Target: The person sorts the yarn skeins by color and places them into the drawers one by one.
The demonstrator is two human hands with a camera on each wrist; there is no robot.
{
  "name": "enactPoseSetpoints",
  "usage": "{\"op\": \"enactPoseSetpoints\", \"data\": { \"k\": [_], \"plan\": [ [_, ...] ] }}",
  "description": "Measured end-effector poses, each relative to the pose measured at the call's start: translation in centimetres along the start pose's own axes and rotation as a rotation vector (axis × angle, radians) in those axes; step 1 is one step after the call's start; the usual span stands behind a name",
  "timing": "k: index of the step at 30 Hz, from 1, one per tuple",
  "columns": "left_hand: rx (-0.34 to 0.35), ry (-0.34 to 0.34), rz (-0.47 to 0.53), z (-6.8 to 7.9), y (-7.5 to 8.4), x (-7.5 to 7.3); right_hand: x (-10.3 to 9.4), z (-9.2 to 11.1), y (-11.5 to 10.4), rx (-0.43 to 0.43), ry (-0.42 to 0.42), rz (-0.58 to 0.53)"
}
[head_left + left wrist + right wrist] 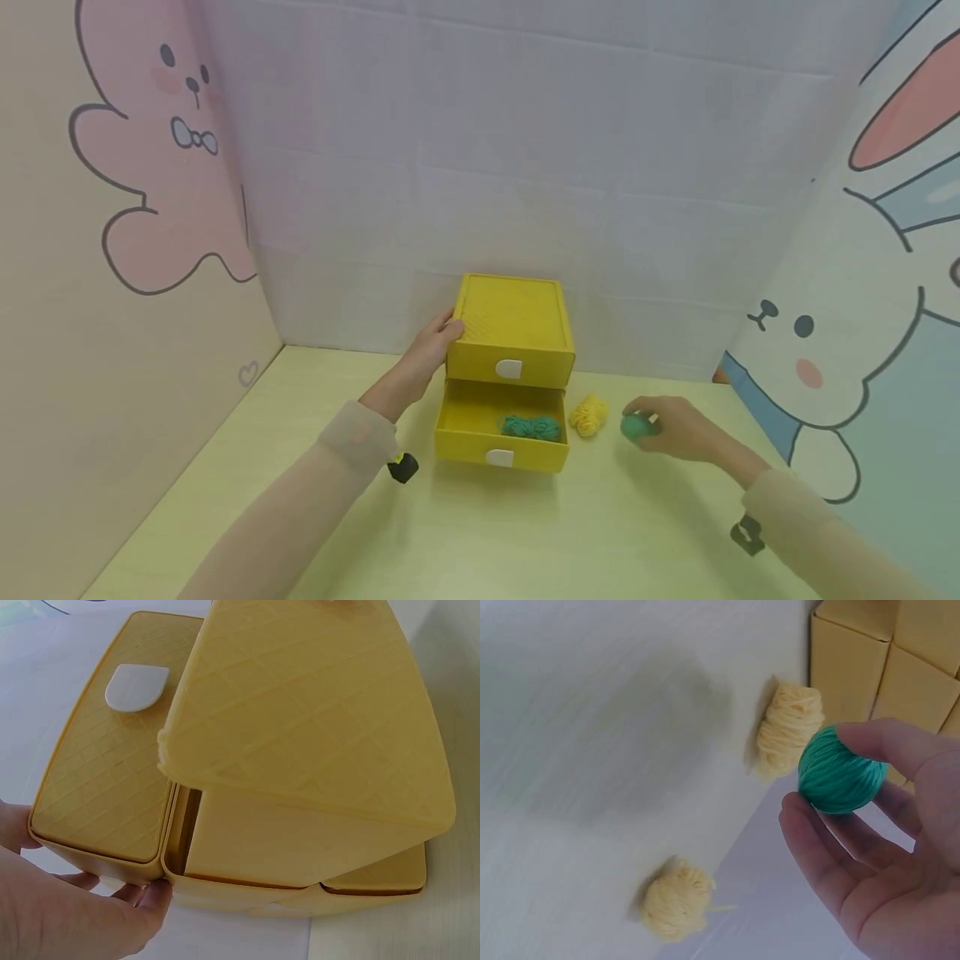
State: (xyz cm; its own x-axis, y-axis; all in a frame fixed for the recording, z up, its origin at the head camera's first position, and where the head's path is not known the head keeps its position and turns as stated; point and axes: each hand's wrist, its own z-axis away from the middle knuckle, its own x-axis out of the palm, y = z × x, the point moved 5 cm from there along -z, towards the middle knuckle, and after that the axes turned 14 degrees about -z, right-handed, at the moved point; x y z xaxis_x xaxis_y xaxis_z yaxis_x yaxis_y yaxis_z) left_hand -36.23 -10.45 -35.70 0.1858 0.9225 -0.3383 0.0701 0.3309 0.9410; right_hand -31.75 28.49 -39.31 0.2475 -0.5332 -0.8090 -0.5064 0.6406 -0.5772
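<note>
A small yellow drawer cabinet (513,312) stands near the back wall, its lower drawer (501,448) pulled out. Inside that drawer lies teal yarn (531,427), toward the right. My left hand (420,358) holds the cabinet's upper left side; the left wrist view shows its fingers (154,896) against the side wall. To the right of the cabinet, my right hand (678,427) pinches a green yarn ball (841,772) between thumb and fingers, above the table. A yellow yarn bundle (588,415) lies beside the open drawer. The right wrist view shows another yellow yarn bundle (677,901).
The pale table (525,533) meets a white cloth wall (510,167) behind the cabinet. Side walls bear a pink cartoon bear (172,208) and a white cartoon rabbit (832,358). White tabs serve as handles on both drawer fronts, such as the upper handle (508,369).
</note>
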Motion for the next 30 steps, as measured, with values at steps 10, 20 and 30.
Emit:
{"op": "enactPoseSetpoints", "data": {
  "k": [10,20,30],
  "plan": [
    [-0.002,0.001,-0.008,0.1,-0.1,0.0,-0.8,-1.5,-5.4,-0.030,-0.016,-0.076],
    [-0.011,0.003,-0.015,0.0,-0.2,0.1,-0.4,-3.3,-12.0,-0.129,-0.056,-0.134],
    [-0.016,0.003,-0.018,0.3,0.0,0.1,2.5,-6.4,-15.6,-0.236,-0.046,-0.086]
  ]
}}
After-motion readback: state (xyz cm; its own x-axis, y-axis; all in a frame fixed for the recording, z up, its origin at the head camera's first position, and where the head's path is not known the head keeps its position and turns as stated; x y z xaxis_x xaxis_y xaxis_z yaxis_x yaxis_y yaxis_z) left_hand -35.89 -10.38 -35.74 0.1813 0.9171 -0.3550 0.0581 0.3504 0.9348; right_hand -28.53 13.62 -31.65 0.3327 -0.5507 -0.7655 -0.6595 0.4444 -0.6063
